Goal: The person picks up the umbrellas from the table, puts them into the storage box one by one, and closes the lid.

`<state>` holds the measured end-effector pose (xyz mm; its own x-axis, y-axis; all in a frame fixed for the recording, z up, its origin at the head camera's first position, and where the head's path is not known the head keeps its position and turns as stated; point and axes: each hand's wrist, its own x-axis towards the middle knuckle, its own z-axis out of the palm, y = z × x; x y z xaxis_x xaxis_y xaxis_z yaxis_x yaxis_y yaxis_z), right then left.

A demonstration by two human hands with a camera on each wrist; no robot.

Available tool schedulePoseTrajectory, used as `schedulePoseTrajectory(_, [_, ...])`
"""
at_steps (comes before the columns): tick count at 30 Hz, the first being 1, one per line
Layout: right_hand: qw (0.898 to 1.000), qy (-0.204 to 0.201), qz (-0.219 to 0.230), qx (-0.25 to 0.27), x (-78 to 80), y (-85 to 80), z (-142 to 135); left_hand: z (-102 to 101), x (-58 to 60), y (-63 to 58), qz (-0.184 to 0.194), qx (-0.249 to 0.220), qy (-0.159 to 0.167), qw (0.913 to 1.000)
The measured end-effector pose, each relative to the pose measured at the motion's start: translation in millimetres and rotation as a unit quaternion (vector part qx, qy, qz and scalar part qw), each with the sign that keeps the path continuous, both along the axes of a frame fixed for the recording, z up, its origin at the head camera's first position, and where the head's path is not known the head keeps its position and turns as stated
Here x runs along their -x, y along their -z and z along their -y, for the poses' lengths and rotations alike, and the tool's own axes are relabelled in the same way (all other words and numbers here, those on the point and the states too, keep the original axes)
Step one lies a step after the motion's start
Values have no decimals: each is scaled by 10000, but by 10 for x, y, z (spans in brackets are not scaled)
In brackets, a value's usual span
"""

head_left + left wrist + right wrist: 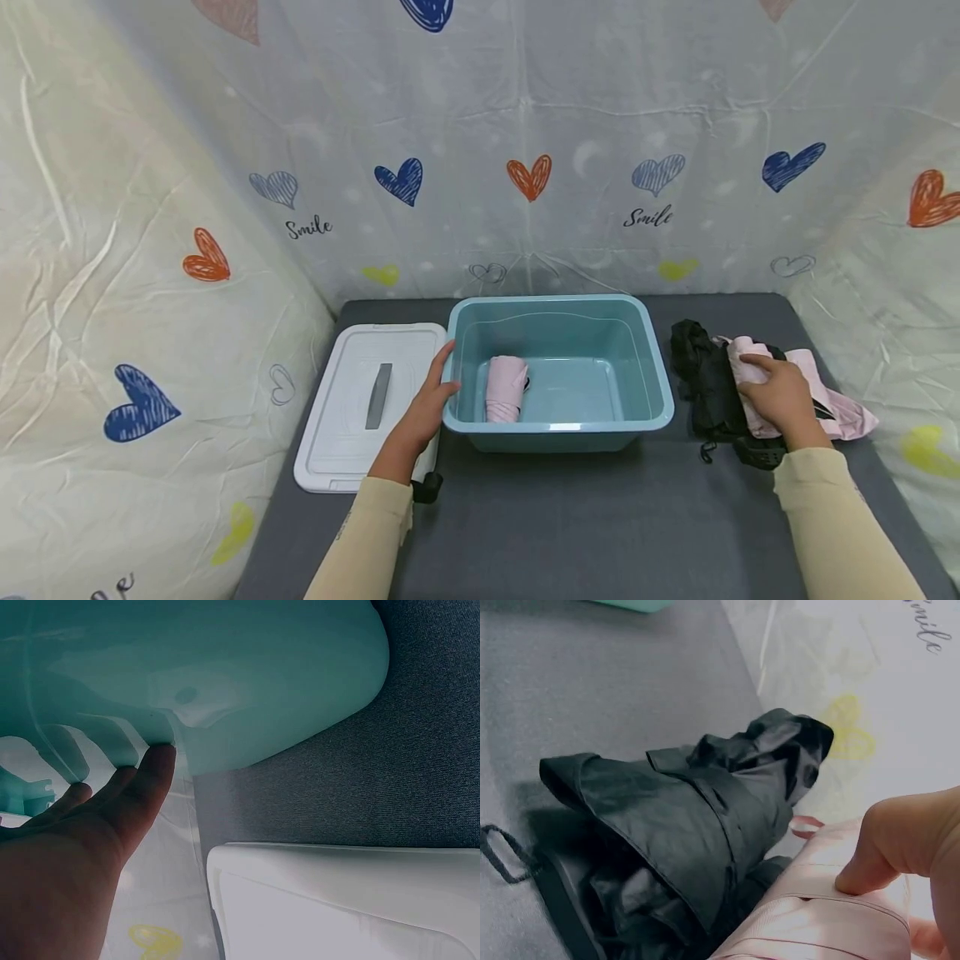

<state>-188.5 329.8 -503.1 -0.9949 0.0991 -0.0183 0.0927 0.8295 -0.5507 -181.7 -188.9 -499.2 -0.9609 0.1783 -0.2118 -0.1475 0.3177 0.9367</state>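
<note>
a: quick q, r hand (782,398) status?
b: over at the right end of the tabletop (540,517), gripping the strapped pink roll (817,922). fingers bent, gap btwn them abt as wide as the roll.
a: what's next to it?
b: black bundle (708,383) just left, crumpled fabric w/ a band round it & a cord loop (506,855) at the near end. pink cloth (851,417) on the other side, sticking out right past the wrist. can't tell if it's a separate pc.
a: k, & l hand (418,412)?
b: at the left side of the blue tub (558,427). fingers pretty straight, bit spread, tips touching the outer wall, not wrapped round anything.
a: anything in the tub?
b: yep, 1 other pink roll (506,387), left part, lying front-to-back, dark bit showing at its right edge.
a: rest?
b: white lid (337,417) flat on the tabletop left of the tub, partly under the l forearm in view, grey handle (378,396) near its mid. backdrop (465,100) has blue, orange & yellow hearts + "smile" in script.
</note>
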Motion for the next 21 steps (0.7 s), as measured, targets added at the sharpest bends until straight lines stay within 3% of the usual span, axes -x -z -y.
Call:
schedulePoseTrajectory(3, [10000,-32,-53,-35,-18,-45,-25,13,20,58,-59,-2,-46,10000])
schedulePoseTrajectory(10, [9990,-179,-405,-73,0,-227,-16,9,19,20,64,-68,28,10000])
schedulePoseTrajectory(18, [9991,-315,-298,-35,3,-488,113,-55,-92,-265,154,-20,153,9998])
schedulePoseTrajectory(21, [9990,-343,-290,3,1,-588,189,-70,-114,-311,175,-34,133,9998])
